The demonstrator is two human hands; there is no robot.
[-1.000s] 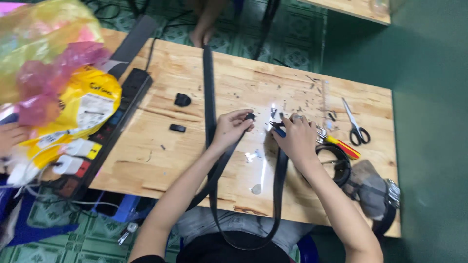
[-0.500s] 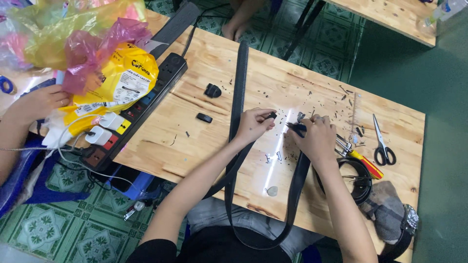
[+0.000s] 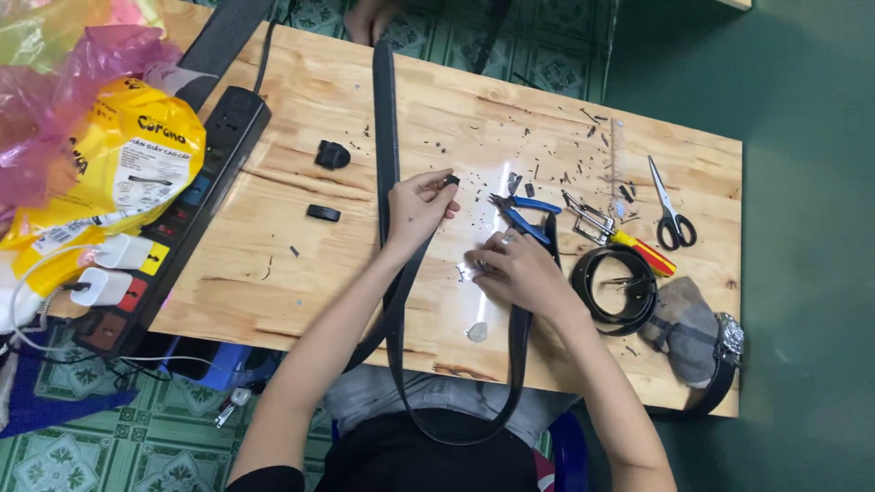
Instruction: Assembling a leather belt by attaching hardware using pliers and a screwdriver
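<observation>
1. The left hand (image 3: 417,205) is pinching a small black piece (image 3: 452,180) between thumb and fingertips, its grip closed on that piece, while the heel of the hand is resting on the long black belt (image 3: 386,118).
2. The belt is lying lengthwise on the wooden tabletop (image 3: 301,210), running from the far edge toward the person, looping off the near edge over the lap, and coming back up under the right hand (image 3: 519,269).
3. The right hand is pressing down on the belt's other end, fingers curled together; whether they are clamping anything small cannot be told.
4. Blue-handled pliers (image 3: 519,211) are lying just beyond the right hand, and a metal buckle (image 3: 588,215) is sitting next to a red-and-yellow screwdriver (image 3: 643,252).
5. Scissors (image 3: 670,205), a coiled belt (image 3: 612,284) and a grey cloth (image 3: 682,319) are occupying the right end of the tabletop.
6. Two loose black parts (image 3: 330,155) (image 3: 323,213) are sitting left of the belt; a power strip (image 3: 187,210) with plugged chargers is running along the left edge beside a yellow bag (image 3: 114,173).
7. Risks, as judged: the pinched piece is small and could be slipping from the fingertips among the dark scraps (image 3: 583,146) littering the wood; the hanging loop's weight could be dragging the belt off its alignment; the open pliers are lying close enough to be nudged.
</observation>
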